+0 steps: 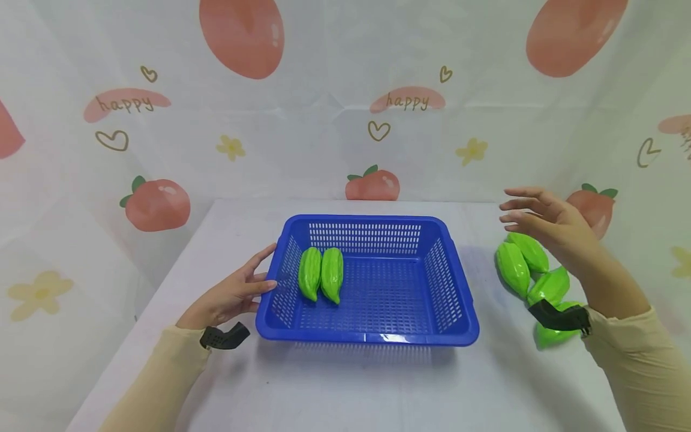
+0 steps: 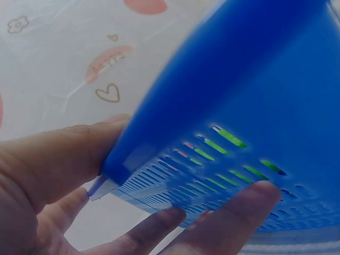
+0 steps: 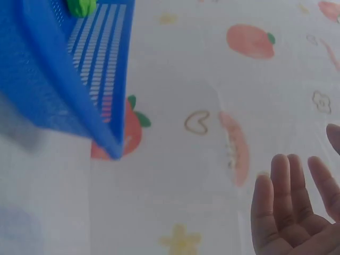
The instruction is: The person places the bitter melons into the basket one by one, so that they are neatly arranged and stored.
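Note:
A blue plastic basket (image 1: 367, 339) with slotted walls stands in the middle of the table. My left hand (image 1: 234, 294) holds its left side; in the left wrist view the thumb lies over the rim and the fingers (image 2: 234, 215) bear against the outer wall. Inside, at the left end, two long green ridged fruits (image 1: 310, 273) lie side by side. To the right of the basket my right hand (image 1: 550, 219) is raised with fingers loosely extended and nothing in them. Below it, several bright green ridged fruits (image 1: 513, 268) lie in a group, partly hidden by the wrist.
The table (image 1: 335, 396) is covered in white. Behind it hangs a white sheet (image 1: 302, 150) printed with fruit, flowers, hearts and words. A black strap mount (image 1: 558, 316) sits on the right wrist, another black mount (image 1: 224, 337) on the left.

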`<state>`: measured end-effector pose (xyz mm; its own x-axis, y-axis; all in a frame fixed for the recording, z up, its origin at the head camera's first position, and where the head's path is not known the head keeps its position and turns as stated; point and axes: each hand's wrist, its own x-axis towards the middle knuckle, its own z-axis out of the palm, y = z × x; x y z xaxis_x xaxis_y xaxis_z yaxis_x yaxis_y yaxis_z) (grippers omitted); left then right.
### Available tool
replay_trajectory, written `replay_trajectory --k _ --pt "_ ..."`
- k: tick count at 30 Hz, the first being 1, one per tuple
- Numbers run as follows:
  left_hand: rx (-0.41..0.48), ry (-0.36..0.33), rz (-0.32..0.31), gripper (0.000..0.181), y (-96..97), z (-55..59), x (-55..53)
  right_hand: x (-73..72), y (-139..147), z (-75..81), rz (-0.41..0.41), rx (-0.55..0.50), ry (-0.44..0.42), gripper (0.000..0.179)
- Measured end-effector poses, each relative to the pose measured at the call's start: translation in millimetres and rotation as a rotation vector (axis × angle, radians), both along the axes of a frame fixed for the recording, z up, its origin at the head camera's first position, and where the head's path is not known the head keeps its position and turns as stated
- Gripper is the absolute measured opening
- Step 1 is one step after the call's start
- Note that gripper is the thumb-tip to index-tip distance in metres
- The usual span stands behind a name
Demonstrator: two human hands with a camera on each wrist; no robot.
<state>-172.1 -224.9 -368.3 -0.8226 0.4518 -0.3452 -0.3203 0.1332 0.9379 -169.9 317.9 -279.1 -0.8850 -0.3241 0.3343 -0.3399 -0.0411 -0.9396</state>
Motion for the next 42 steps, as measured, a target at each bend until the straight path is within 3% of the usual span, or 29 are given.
replay_trajectory --k 4,10,23,28,32,34,39,42 --pt "-0.016 0.002 0.012 0.086 1.6 -1.0 -0.2 9.9 20 -17.8 -0.097 -0.015 0.039 0.045" --pt "-0.009 -0.008 0.020 0.086 1.3 -3.3 -0.1 24.8 48 -46.2 -0.170 -0.051 0.087 0.048" --pt "0.000 0.002 0.008 0.084 0.2 -5.1 0.6 61.8 92 -102.6 -0.308 -0.169 0.077 0.052" --pt "0.004 0.002 0.006 0.084 1.2 -3.4 0.6 63.7 132 -145.6 -0.460 -0.155 0.002 0.049" --pt "0.005 0.007 0.003 0.086 1.1 -2.6 0.6 67.2 154 -170.1 -0.638 -0.037 -0.068 0.053" --pt "0.005 0.010 0.002 0.086 0.9 -2.4 0.8 74.3 149 -167.5 -0.710 0.000 -0.140 0.058" --pt "0.007 0.012 -0.001 0.087 0.6 -1.5 1.1 93.7 117 -144.3 -0.834 0.127 -0.327 0.073" --pt "0.003 0.006 0.006 0.087 1.0 -1.1 0.8 97.9 107 -138.5 -0.843 0.224 -0.418 0.079"
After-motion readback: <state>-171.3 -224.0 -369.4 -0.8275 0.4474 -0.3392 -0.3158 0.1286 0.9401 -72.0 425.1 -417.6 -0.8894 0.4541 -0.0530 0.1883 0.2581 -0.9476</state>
